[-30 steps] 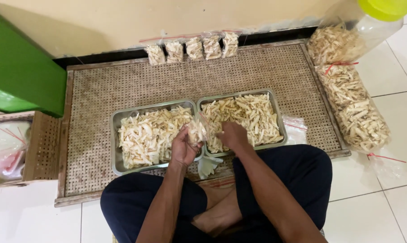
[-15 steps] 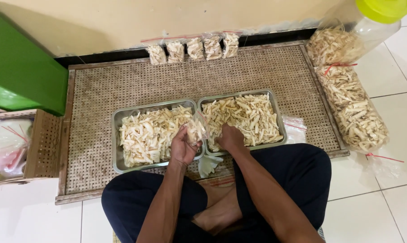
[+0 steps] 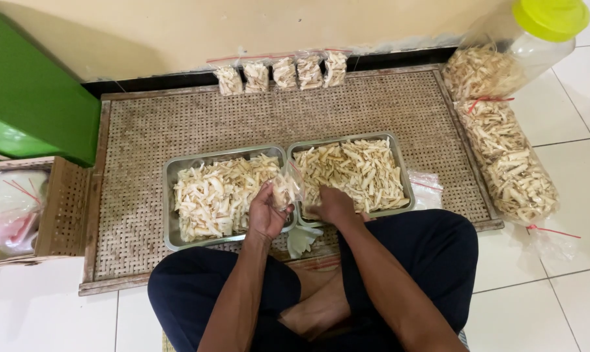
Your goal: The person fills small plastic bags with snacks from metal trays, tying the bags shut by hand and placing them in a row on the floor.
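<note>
While the left hand (image 3: 267,212) grips a part-filled bag (image 3: 287,188), the right hand (image 3: 332,205) closes on snacks in the right tray (image 3: 399,166); dropping them in seems next.

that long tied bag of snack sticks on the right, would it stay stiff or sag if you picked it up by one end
The long clear bag would probably sag: thin plastic, loose sticks inside. It looks light for its bulk, as the pieces seem dry and airy. The red tie pinches it midway, so it may bend there.

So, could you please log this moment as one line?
left hand: holds small clear snack bag | right hand: in right metal tray of pale snack sticks
</note>
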